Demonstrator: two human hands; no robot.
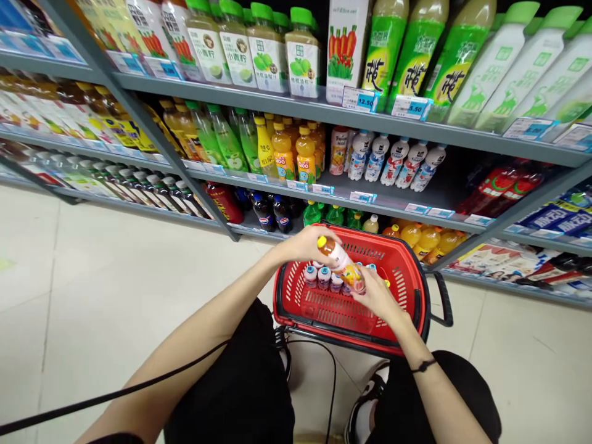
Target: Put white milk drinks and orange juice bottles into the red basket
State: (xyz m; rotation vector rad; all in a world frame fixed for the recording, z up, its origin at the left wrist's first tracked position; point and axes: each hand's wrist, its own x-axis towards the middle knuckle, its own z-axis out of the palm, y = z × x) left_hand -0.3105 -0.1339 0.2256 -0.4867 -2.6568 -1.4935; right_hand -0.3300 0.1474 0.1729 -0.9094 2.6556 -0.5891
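Note:
A bottle with a yellow cap and a pink and orange label (341,264) is tilted above the red basket (287,308). Near its cap end, my left hand (314,244) is closed round it. My right hand (375,293) grips the bottle's lower end. Several small bottles with pale blue caps (324,279) stand inside the basket under the held bottle. Part of the basket's contents is hidden behind my hands and the bottle.
Drink shelves (259,185) run just beyond the basket. The basket's black handle (443,299) sticks out to the right. A black cable (333,370) hangs between my legs, and another stretch crosses my left forearm.

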